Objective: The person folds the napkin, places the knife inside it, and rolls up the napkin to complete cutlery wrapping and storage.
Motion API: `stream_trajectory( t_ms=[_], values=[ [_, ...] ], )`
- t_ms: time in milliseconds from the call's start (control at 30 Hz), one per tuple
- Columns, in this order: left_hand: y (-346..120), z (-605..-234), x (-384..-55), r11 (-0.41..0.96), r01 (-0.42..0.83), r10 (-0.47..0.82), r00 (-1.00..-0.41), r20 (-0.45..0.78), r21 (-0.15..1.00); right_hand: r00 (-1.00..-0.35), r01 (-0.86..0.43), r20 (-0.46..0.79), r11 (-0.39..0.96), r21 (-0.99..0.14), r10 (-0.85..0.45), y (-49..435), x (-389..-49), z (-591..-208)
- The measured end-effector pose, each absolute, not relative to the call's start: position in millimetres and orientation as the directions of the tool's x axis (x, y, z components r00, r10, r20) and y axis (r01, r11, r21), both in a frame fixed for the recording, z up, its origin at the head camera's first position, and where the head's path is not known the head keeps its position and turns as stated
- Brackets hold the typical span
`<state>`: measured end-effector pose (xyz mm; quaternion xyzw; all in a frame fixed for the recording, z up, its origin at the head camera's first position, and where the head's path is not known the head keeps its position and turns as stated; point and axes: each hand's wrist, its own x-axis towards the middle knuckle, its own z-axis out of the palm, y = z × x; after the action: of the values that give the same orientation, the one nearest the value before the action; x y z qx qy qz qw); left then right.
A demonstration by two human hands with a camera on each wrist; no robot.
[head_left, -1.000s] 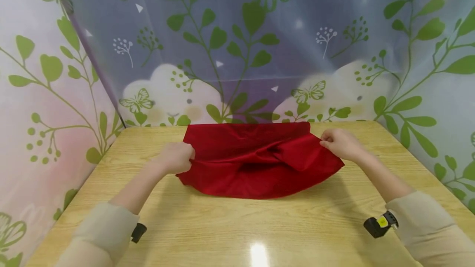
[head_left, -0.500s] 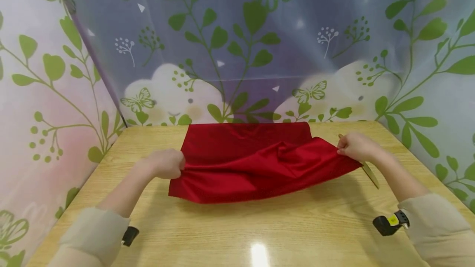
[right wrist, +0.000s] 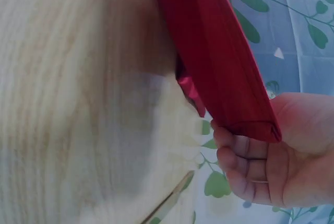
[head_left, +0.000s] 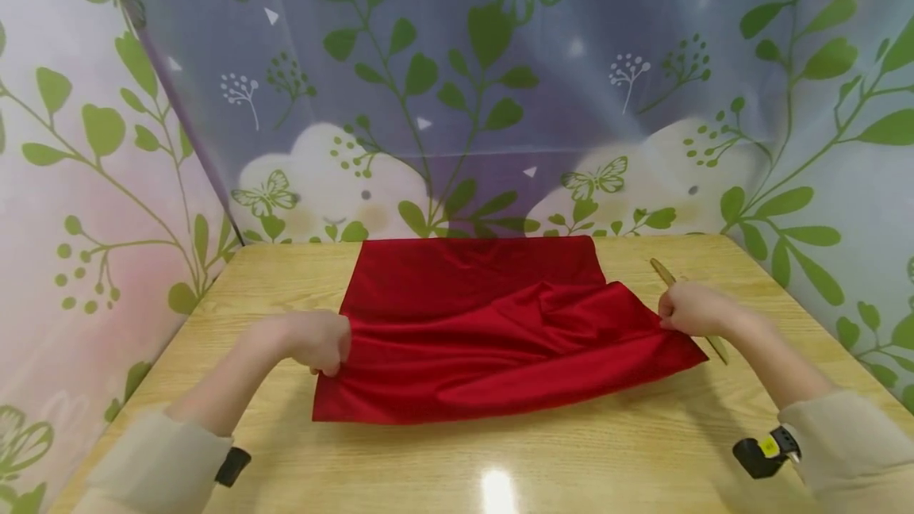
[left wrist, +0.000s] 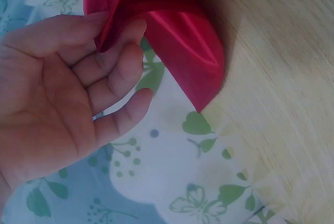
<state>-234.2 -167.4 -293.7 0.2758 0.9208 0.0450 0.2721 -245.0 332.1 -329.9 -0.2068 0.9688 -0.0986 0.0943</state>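
A shiny red cloth point(head_left: 464, 371) lies across the table, its far part flat and its near part lifted in loose folds. My left hand point(head_left: 317, 343) pinches its left edge; in the left wrist view the thumb and fingers of that hand point(left wrist: 68, 88) hold a fold of the cloth point(left wrist: 182, 36), and a corner hangs beyond. At the right edge my right hand point(head_left: 700, 309) pinches near the near corner. The right wrist view has the cloth point(right wrist: 219, 57) running down into the right hand point(right wrist: 287, 166), its thumb tip hidden.
A slim gold-coloured flat object point(head_left: 662, 270) lies on the wooden table point(head_left: 400, 466) at the right, partly hidden behind my right hand. Printed fabric walls point(head_left: 457, 101) with leaves stand behind and at both sides. Black devices point(head_left: 766, 453) sit at both forearms.
Both hands have drawn the cloth's near edge toward me and spread it wider, the left moving left and the right moving right. The slim gold-coloured object has come into view.
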Motion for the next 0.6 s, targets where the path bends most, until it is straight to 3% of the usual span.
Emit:
stream_trajectory(
  t_ms=[300,600],
  values=[
    [-158.4,-297.1,-221.7,0.842,0.494,0.53,-0.686,-0.499,0.216,-0.846,-0.305,-0.341,0.896,-0.323,-0.411,327.3,-231.3,-337.5],
    [-156.7,-314.7,-215.6,0.865,0.485,0.475,-0.71,-0.519,0.129,-0.816,-0.181,-0.488,0.939,-0.292,-0.309,318.6,-215.8,-343.9]
  ],
)
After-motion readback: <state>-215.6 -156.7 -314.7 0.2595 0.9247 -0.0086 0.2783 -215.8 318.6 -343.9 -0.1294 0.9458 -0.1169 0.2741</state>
